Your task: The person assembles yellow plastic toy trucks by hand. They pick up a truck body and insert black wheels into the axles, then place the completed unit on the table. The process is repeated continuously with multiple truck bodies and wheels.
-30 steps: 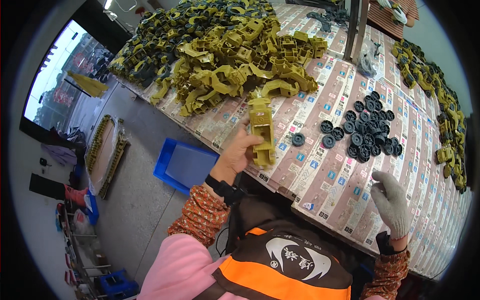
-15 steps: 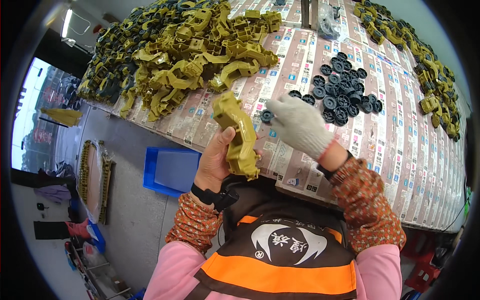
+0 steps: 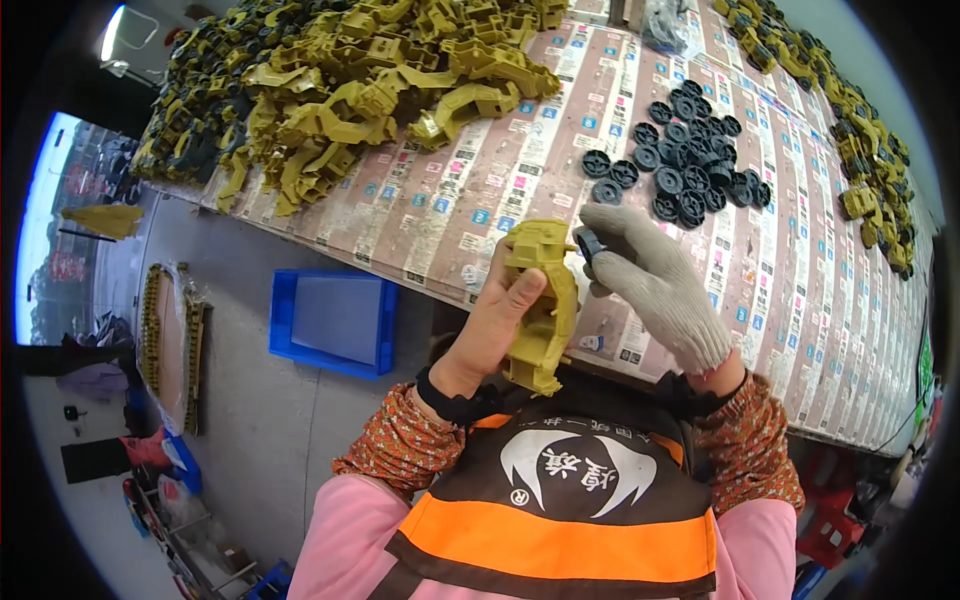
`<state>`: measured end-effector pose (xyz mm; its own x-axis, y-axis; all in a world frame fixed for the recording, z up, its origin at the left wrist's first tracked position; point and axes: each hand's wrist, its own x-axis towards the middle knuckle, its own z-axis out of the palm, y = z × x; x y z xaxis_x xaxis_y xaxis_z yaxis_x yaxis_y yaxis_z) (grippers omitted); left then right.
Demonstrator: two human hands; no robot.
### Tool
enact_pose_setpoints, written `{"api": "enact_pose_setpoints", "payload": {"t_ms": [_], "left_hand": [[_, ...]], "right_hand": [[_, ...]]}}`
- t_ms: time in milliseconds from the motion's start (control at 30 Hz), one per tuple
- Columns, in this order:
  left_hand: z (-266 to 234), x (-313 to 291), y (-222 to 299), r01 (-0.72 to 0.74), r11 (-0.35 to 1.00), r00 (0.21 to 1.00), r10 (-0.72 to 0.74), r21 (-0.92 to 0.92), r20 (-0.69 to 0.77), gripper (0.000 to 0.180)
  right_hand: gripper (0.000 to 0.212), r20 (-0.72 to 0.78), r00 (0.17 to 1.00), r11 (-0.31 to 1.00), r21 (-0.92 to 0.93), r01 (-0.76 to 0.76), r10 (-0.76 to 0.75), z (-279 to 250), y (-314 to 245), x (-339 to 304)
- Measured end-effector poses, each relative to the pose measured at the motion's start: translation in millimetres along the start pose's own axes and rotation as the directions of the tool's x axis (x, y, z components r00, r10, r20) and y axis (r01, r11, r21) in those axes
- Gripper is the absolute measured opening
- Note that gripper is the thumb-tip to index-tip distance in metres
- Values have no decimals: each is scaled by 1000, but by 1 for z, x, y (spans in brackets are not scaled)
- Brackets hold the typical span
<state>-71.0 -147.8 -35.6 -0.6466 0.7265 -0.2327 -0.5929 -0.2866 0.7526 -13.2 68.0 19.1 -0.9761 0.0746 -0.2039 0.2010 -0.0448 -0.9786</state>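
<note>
My bare left hand [image 3: 503,318] is closed round an olive-yellow plastic toy vehicle body [image 3: 549,305], held upright near the table's front edge. In my gloved right hand [image 3: 655,285], thumb and fingers pinch a dark toy wheel [image 3: 589,243] beside the upper end of the body. Whether the wheel touches the body I cannot tell. Just beyond the right hand lie loose dark wheels [image 3: 690,165], with a few apart from the cluster on its left side.
A heap of yellow bodies [image 3: 390,75] covers the table's far left, with wheeled bodies [image 3: 190,110] behind it. More wheeled pieces [image 3: 860,150] line the right edge. A clear plastic bag [image 3: 664,27] lies at the back. Below the table's left edge stands a blue bin [image 3: 284,312].
My right hand has picked up a wheel from the table and drawn it back to the body. My left hand has moved right and nearer to me with the body.
</note>
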Motion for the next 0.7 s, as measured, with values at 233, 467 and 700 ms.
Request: {"api": "enact_pose_setpoints", "payload": {"t_ms": [233,467,700], "left_hand": [[30,15,-26,-139,962,990,135,236,37,61],[41,18,-34,-125,959,992,117,255,49,59],[46,16,-43,-230,849,972,225,476,68,65]], "right_hand": [[45,-153,988,972,228,62,-28,-6,26,-39],[45,-230,972,911,409,53,47,-15,43,-48],[43,-329,944,986,156,60,-6,-5,42,-54]]}}
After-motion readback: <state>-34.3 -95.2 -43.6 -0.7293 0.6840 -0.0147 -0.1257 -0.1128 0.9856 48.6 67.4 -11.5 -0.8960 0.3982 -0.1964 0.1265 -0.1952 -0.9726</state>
